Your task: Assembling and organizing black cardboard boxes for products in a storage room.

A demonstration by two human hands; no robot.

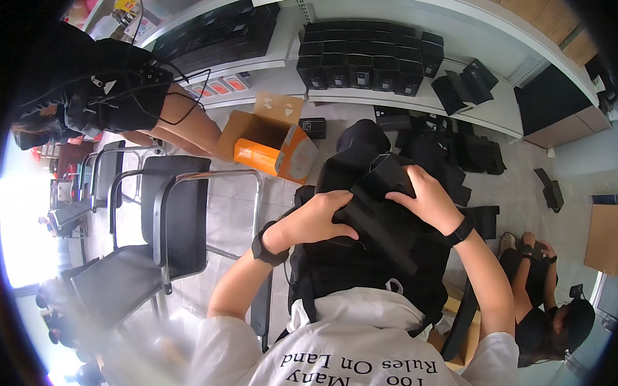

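Over my lap I hold a black cardboard box (381,219), partly folded, with panels standing at angles and a long flap reaching toward me. My left hand (316,219) grips its left side, the thumb lying along the near panel and some fingers hidden by the dark card. At the far right side, my right hand (428,202) has its fingers over the edge and its thumb on the inner face. Black card against my black clothing makes the box's lower outline hard to make out.
Flat black box blanks (477,152) lie on the floor ahead. Stacked black boxes (360,62) fill a white shelf. An open orange carton (259,152) and a mesh chair (176,202) are at left. One person (142,85) stands far left; another (547,296) sits at right.
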